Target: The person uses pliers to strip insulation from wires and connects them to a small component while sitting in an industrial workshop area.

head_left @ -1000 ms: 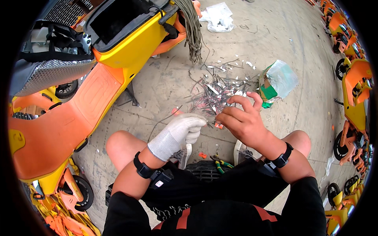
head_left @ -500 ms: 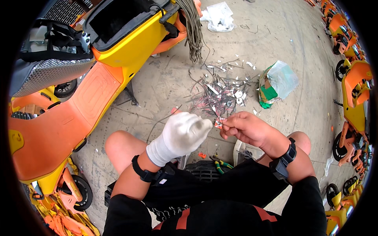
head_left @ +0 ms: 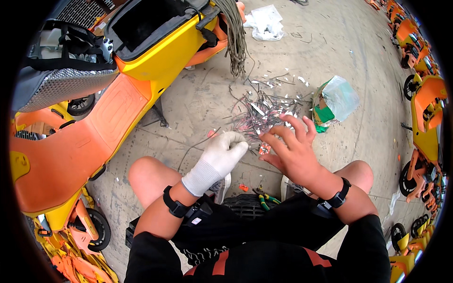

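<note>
My left hand (head_left: pixel 221 154), in a white knitted glove, is closed with thumb and fingers pressed together; what it holds, if anything, is hidden. To its right, my bare right hand (head_left: pixel 296 150) has its fingers spread and apart, with nothing gripped. A small orange piece with white marks (head_left: pixel 264 148) shows between the hands, by my right thumb; whether it hangs or lies on the floor I cannot tell. Beyond the hands spreads a pile of cut wires and white scraps (head_left: pixel 259 111). Pliers with green and yellow handles (head_left: pixel 264 202) lie between my feet, near another orange bit (head_left: pixel 243 187).
A yellow and orange scooter (head_left: pixel 118 101) stands close on my left, with a bundle of cables (head_left: pixel 232 42) hanging from it. A green and clear bag (head_left: pixel 332 104) stands right of the pile. A white plastic bag (head_left: pixel 266 23) lies farther off. More scooters (head_left: pixel 427 118) line the right side.
My right hand has let go of the small orange piece and spread its fingers. My left hand has turned slightly and drawn back a little to the left.
</note>
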Demonstrator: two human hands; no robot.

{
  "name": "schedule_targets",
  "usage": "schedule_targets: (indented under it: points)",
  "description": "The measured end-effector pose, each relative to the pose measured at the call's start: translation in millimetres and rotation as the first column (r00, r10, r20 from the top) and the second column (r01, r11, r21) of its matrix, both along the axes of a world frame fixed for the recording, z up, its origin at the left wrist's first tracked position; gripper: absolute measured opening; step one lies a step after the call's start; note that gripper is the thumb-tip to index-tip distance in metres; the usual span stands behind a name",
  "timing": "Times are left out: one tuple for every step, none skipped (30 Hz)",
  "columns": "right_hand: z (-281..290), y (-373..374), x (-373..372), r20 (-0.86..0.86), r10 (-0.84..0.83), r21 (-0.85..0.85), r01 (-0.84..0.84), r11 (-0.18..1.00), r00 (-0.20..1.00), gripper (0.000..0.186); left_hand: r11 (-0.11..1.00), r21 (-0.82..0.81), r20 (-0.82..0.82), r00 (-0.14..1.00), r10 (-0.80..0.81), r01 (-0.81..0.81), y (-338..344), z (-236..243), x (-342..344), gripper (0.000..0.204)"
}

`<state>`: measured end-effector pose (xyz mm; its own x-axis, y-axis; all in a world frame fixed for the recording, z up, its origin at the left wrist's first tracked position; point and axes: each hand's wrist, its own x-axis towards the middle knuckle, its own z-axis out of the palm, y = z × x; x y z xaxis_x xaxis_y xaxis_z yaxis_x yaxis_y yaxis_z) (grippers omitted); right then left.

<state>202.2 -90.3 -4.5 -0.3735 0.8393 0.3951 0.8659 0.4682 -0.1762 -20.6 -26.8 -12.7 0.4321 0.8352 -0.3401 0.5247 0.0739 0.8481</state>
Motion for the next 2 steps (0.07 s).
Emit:
schedule_targets:
  points:
    - [-7.1,-1.3,1.2,0.057,0.024,0.024,-0.025,0.999,0.998,0.065,0.996,-0.091,0.051,0.999,-0.001,0.005,0.3,-4.5,-0.6,0.024]
    - [-11.5,-0.7,2.7,0.09,0.054,0.0,-0.054,0.999,0.994,0.063,0.983,-0.182,0.102,0.995,0.004,0.015,1.0,-9.5,-1.6,0.023]
